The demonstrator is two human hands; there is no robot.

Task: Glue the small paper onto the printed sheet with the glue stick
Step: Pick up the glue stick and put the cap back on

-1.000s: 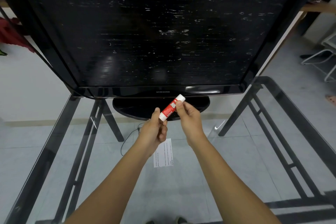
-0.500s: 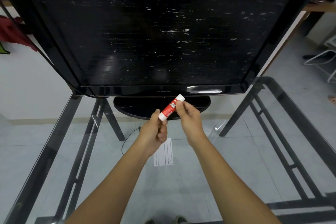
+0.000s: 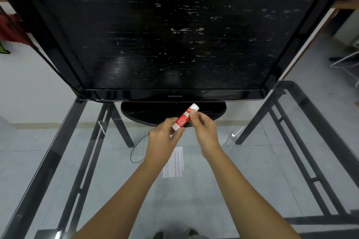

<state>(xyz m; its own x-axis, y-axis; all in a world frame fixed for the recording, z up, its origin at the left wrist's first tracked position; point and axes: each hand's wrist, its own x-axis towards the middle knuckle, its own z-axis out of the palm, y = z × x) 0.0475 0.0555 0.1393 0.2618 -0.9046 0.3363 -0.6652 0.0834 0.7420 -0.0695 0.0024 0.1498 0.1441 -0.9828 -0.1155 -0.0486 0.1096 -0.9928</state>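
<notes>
Nothing has shifted: I see both hands' fingers [image 3: 192,112] still pinched shut on the capped glue stick [image 3: 184,116] above the sheet [image 3: 174,163]; uncapping comes next.

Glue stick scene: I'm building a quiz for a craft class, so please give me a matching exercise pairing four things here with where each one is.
Things:
1. glue stick
2. printed sheet
3. television
4. black cable

Places:
A. standing at the far side of the glass table
B. lying flat on the glass, partly hidden under the left hand
C. held between both hands, left hand and right hand, above the glass
D. looping behind the left wrist, seen through the glass

Pairs: 1-C, 2-B, 3-A, 4-D
</notes>
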